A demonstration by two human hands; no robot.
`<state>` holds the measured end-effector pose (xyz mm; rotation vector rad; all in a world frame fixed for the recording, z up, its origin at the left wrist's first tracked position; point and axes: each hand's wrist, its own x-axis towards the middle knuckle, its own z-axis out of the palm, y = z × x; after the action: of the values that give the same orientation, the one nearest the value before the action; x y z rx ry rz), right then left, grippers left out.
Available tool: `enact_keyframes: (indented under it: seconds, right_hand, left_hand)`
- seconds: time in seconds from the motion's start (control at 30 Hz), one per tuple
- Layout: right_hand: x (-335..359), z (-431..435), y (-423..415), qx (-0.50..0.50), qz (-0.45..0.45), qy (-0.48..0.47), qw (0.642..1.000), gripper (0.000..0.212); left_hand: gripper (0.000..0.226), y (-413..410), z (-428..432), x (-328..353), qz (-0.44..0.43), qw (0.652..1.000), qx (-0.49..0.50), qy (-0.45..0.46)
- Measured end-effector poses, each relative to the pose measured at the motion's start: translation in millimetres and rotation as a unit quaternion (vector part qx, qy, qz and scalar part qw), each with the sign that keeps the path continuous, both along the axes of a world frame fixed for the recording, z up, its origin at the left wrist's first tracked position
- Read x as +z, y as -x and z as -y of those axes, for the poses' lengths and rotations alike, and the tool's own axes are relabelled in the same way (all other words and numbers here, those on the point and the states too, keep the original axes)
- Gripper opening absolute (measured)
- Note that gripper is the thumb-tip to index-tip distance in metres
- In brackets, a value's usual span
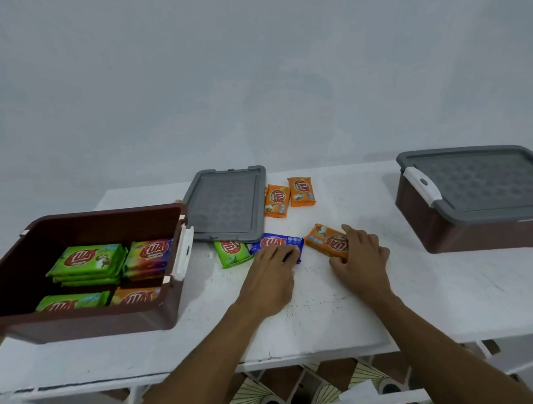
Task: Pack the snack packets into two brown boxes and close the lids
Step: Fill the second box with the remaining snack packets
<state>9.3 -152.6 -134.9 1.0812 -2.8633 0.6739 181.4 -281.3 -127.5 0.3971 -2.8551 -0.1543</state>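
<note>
mid desk point(326, 316), the right hand point(361, 258) has its fingers curled round an orange packet point(326, 242). left hand point(272, 272) lies over the blue packet point(281, 242), too blurry to tell if it's gripping. guessing both get scooped at once to save trips. green packet point(232, 253) sits just left, spare orange packets point(277, 200) lie further back by the loose grey lid point(228, 203). open brown box point(75, 227) is far left, partly filled; closed brown box point(477, 234) far right.

Brown box A point(111, 324): left, open, part-filled w/ boxed pkts point(87, 260), green, orange & mixed, stacked flat.
Lid A point(228, 203): grey, flat on table, just right of box A.
Brown box B point(477, 234): far right, lid B point(480, 181) on.
Loose: orange pair point(277, 200) by lid A's right edge; green pkt point(232, 253), blue pkt point(281, 242), orange pkt point(326, 240) in a row at its front.
</note>
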Motion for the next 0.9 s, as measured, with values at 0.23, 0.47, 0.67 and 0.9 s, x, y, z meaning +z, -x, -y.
enact_keyframes:
  seconds: [0.23,0.47,0.67,0.9]
  right_hand:
    - [2,-2,4,-0.006,0.051,0.031,0.998,0.079]
    - [2,-3,6,-0.009,0.068,0.057,0.996,0.082]
    - [3,-2,7,-0.01,0.082,0.061,0.995,0.086]
    - [11,-2,8,-0.013,0.091,-0.013,0.996,0.089]
  left_hand:
    - [0.079,4,12,23,0.045,0.993,0.052,-0.093]
    - [0.1,7,10,20,0.069,0.982,0.116,-0.129]
    - [0.098,7,8,22,0.082,0.98,0.123,-0.131]
    - [0.072,13,13,42,0.162,0.98,0.071,-0.087]
